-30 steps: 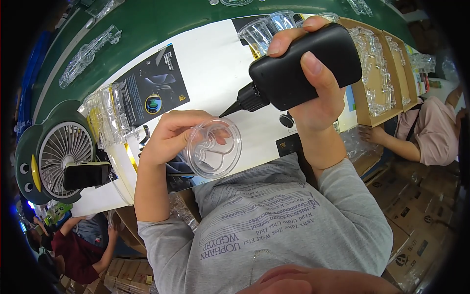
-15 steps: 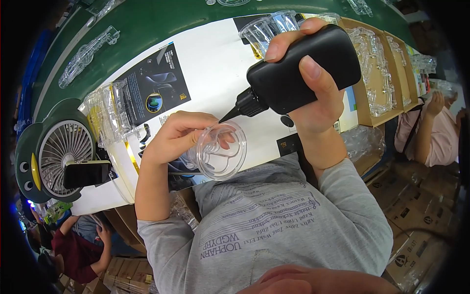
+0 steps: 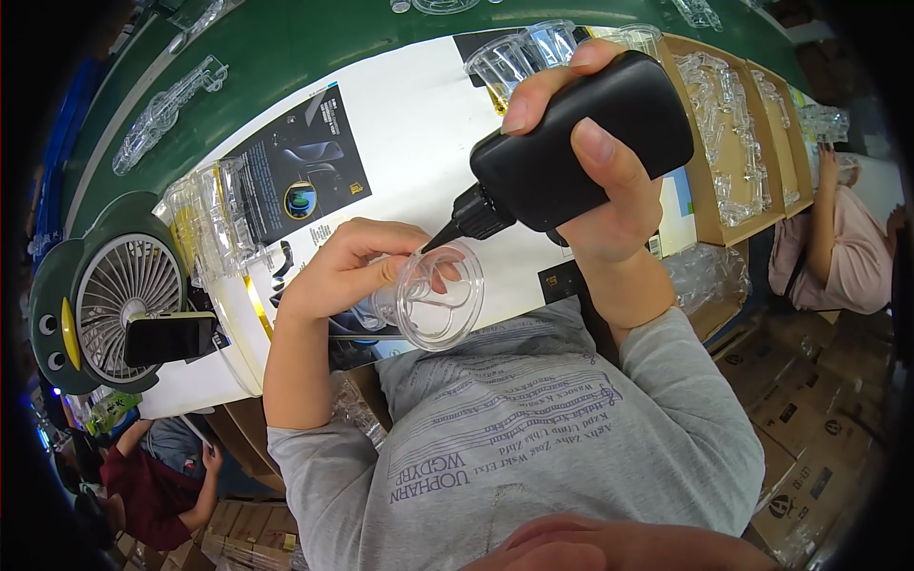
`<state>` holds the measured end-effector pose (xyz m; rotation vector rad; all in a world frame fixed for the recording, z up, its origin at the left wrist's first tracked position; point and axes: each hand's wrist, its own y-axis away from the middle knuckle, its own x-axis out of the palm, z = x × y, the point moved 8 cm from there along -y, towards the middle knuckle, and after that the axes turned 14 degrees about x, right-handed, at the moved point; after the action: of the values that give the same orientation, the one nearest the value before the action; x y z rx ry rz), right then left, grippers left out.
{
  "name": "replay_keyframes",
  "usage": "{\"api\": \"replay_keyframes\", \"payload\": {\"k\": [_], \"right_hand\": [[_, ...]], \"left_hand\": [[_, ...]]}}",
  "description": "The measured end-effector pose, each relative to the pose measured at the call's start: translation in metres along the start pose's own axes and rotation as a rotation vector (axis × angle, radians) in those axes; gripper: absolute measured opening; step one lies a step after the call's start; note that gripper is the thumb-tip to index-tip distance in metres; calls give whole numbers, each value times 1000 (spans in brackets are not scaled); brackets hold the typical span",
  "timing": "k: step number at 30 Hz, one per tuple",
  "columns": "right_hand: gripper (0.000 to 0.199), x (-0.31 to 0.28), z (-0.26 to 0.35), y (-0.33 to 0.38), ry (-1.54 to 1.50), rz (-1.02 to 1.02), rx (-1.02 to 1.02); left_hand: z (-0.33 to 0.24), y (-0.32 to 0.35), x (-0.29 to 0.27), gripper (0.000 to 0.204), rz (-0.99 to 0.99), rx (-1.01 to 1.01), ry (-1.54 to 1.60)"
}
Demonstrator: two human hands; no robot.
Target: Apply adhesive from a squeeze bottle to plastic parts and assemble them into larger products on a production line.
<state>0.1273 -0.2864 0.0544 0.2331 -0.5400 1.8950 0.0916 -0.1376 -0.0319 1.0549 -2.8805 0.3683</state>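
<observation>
My right hand (image 3: 609, 181) is wrapped round a black squeeze bottle (image 3: 595, 143), tilted so that its narrow nozzle (image 3: 451, 228) points down to the left. The nozzle tip is at the upper rim of a clear plastic cup (image 3: 441, 297) with a wide round flange. Fingers of my left hand (image 3: 357, 268) close on the cup from its left side, and some of them show through the clear plastic. Whether anything comes out of the nozzle cannot be seen.
Clear cups (image 3: 505, 65) stand beyond the bottle. A cardboard box (image 3: 709, 181) at right holds clear plastic parts. Stacked clear parts (image 3: 214, 214) and a fan (image 3: 129, 285) with a phone (image 3: 169, 338) are at left. Another clear part (image 3: 167, 119) lies on the green table (image 3: 276, 52). Two people sit nearby.
The bottle has shifted slightly left and down in my right hand. The cup has moved a little to the right and turned slightly in my left hand.
</observation>
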Motion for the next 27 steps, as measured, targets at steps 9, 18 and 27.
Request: {"api": "replay_keyframes", "payload": {"k": [9, 18, 27], "right_hand": [[35, -9, -13, -9, -136, -146, 108], [43, 19, -25, -41, 460, -119, 39], [44, 79, -129, -59, 1617, 101, -398]], "left_hand": [[-3, 1, -1, 44, -45, -3, 114], [-29, 18, -42, 41, -227, 459, 404], [-51, 35, -98, 34, -516, 691, 952]]}}
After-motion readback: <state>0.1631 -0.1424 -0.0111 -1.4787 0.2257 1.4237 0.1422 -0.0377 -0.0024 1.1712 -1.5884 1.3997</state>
